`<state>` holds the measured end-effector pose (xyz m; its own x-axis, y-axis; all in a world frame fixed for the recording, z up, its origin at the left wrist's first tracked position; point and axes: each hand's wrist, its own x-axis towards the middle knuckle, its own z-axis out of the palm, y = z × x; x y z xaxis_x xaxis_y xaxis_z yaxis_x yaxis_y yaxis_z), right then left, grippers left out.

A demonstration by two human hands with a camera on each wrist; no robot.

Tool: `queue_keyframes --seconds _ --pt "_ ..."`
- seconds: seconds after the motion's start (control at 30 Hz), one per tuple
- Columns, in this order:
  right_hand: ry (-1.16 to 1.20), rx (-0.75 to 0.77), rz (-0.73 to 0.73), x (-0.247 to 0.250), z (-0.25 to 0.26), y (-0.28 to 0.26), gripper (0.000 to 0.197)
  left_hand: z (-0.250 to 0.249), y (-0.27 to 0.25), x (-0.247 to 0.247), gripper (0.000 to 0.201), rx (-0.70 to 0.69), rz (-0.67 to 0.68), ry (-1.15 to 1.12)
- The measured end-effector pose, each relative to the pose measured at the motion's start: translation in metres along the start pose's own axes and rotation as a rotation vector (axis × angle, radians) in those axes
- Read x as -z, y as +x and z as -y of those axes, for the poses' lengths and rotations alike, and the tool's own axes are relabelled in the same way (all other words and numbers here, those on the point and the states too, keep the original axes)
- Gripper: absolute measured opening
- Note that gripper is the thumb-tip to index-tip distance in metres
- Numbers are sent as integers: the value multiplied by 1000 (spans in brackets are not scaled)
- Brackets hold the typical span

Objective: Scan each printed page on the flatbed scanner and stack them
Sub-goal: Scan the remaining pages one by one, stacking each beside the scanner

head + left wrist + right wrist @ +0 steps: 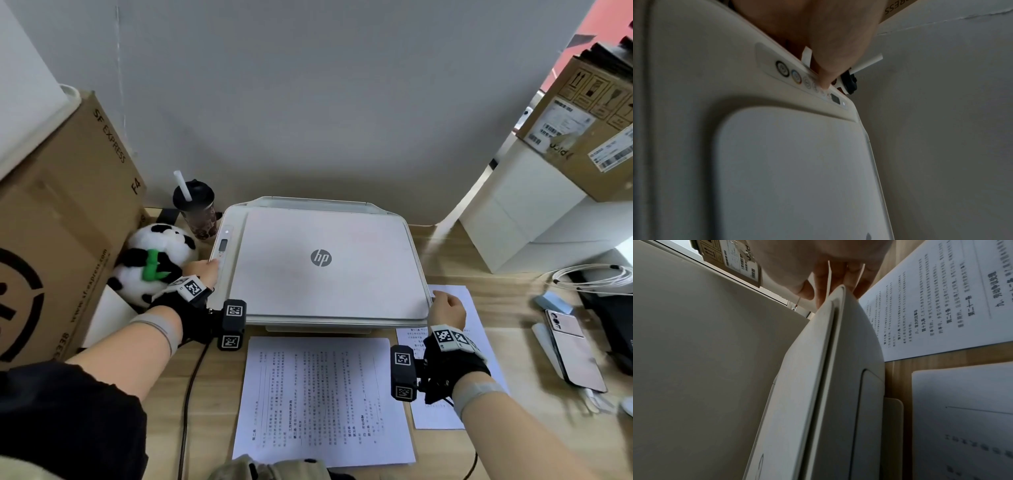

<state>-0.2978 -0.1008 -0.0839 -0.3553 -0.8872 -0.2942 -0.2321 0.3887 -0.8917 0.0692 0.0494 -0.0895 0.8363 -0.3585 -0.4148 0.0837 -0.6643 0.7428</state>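
Note:
A white HP flatbed scanner [325, 260] sits mid-desk with its lid [793, 170] down. My left hand [205, 272] reaches to the control panel [222, 246] on the scanner's left side, and one straight fingertip [826, 81] presses a button in the row there. My right hand [447, 308] is at the lid's front right corner [834, 293], its fingers [822, 288] curled round the edge. A printed page [322, 401] lies on the desk in front of the scanner. A second printed page [476, 308] lies to the right, partly under my right wrist.
A large cardboard box [51, 240], a panda plush [157, 263] and a lidded drink cup [197, 209] crowd the left. White boxes [524, 212], coiled cable [596, 277] and a phone [572, 346] are on the right. A black cord [188, 394] runs down the desk's front left.

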Motion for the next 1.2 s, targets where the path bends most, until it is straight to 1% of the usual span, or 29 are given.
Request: queue_keyframes --seconds 0.13,0.3,0.43,0.6,0.83,1.07,1.2 --pt "-8 27 72 0 -10 -3 31 9 -17 -3 27 -62 -22 71" --pt "-18 79 89 -1 -21 -11 34 24 -31 -1 34 -91 -58 133" --pt "-1 87 89 0 -28 -13 36 33 -52 -9 46 -61 -130 211" --pt "21 102 96 0 -32 -19 37 38 -79 -24 49 -108 -267 73" --pt "-8 168 129 7 -39 -26 37 54 -88 -38 53 -178 -372 -123" --pt "-31 172 129 8 -39 -31 40 67 -91 -45 49 -215 -410 -163" --pt "-56 178 120 9 -38 -31 39 65 -93 -47 49 -197 -422 -196"
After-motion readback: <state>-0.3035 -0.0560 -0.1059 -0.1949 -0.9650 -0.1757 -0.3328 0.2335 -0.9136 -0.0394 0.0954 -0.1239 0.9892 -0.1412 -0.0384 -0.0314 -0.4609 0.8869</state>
